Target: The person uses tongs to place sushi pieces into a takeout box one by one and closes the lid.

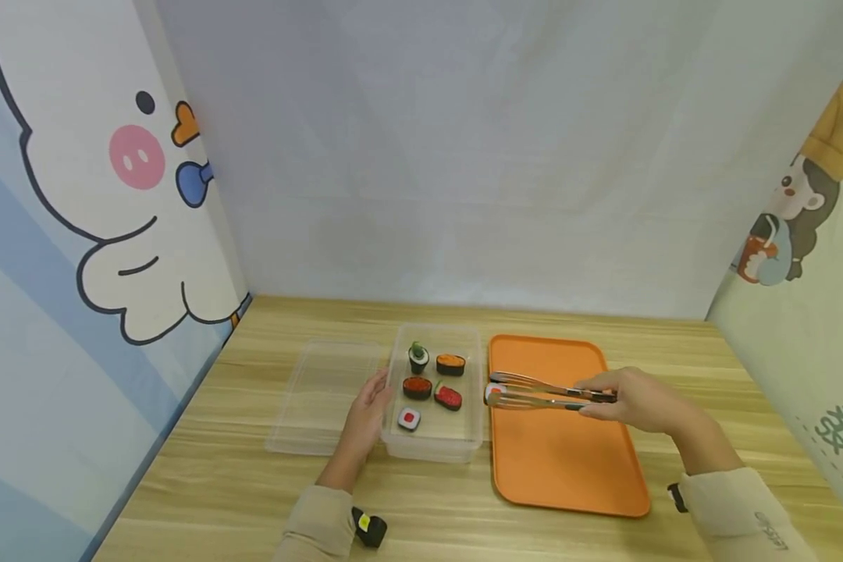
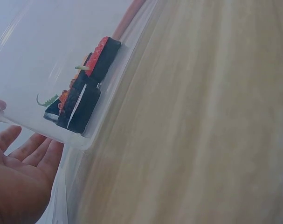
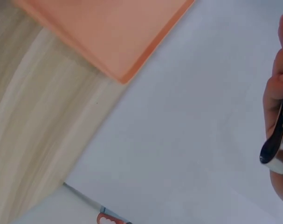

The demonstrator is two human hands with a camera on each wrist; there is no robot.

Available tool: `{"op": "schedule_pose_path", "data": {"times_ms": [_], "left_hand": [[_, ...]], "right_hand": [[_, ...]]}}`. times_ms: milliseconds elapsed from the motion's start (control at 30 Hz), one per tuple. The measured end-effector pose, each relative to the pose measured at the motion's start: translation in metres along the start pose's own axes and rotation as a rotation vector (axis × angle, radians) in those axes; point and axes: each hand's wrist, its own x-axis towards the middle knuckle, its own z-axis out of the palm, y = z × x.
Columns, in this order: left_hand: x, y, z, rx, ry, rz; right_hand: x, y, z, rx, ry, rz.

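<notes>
My right hand [image 1: 642, 400] grips metal tongs [image 1: 534, 402] with dark handles. Between the tong tips is a white sushi roll piece [image 1: 495, 393] with an orange-red centre, over the left edge of the orange tray [image 1: 562, 460]. My left hand [image 1: 367, 417] holds the left wall of a clear plastic container [image 1: 432, 451], with a fingertip over the rim in the left wrist view. Inside the container are several toy sushi pieces, including a red-topped one [image 1: 448, 397], an orange-topped one [image 1: 451, 364] and a white roll [image 1: 409, 419]. Only the handle end [image 3: 274, 140] of the tongs shows in the right wrist view.
A clear lid [image 1: 309, 398] lies flat left of the container. One black sushi piece with a yellow mark [image 1: 370, 528] sits by my left sleeve at the front. Printed cloth walls stand around the wooden table [image 1: 435, 507].
</notes>
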Motion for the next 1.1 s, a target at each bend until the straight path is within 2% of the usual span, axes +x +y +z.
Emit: {"op": "schedule_pose_path", "data": {"times_ms": [100, 267, 500, 800, 1100], "left_hand": [[0.001, -0.001, -0.001, -0.002, 0.003, 0.008], [0.001, -0.001, 0.0, -0.014, 0.004, 0.014], [0.0, -0.001, -0.001, -0.009, 0.0, 0.014], [0.0, -0.001, -0.002, 0.008, 0.001, -0.004], [0.002, -0.003, -0.001, 0.006, 0.002, 0.005]], "right_hand": [[0.013, -0.007, 0.003, -0.021, -0.001, -0.029], [0.032, -0.016, 0.014, -0.044, -0.014, -0.022], [0.051, -0.03, 0.03, -0.108, -0.023, -0.048], [0.069, -0.049, 0.037, -0.205, -0.061, -0.014], [0.075, -0.052, 0.039, -0.271, -0.07, -0.013]]}}
